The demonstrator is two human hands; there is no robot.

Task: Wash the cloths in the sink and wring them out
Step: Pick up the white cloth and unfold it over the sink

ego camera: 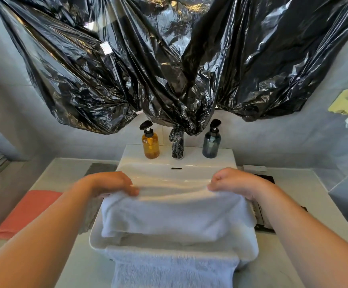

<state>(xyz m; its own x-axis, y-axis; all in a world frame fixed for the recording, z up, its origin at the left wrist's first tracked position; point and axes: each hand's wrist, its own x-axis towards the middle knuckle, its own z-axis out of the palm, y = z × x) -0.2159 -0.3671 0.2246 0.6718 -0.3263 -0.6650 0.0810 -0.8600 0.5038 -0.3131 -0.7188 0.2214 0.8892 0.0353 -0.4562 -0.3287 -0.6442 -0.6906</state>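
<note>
A white towel (175, 215) is stretched across the white sink (127, 161), and its lower part hangs over the sink's front rim toward me. My left hand (111, 182) pinches the towel's upper left edge. My right hand (235, 181) pinches the upper right edge. Both hands hold the top edge taut above the basin. The chrome faucet (177, 145) stands at the back of the sink, partly wrapped by black plastic. No water is visible running.
An amber pump bottle (150, 143) and a dark blue pump bottle (211, 142) flank the faucet. A red cloth (25, 213) lies on the counter at left, a grey cloth (101, 168) beside the sink, a dark tray (262, 204) at right. Black plastic sheeting (169, 59) hangs overhead.
</note>
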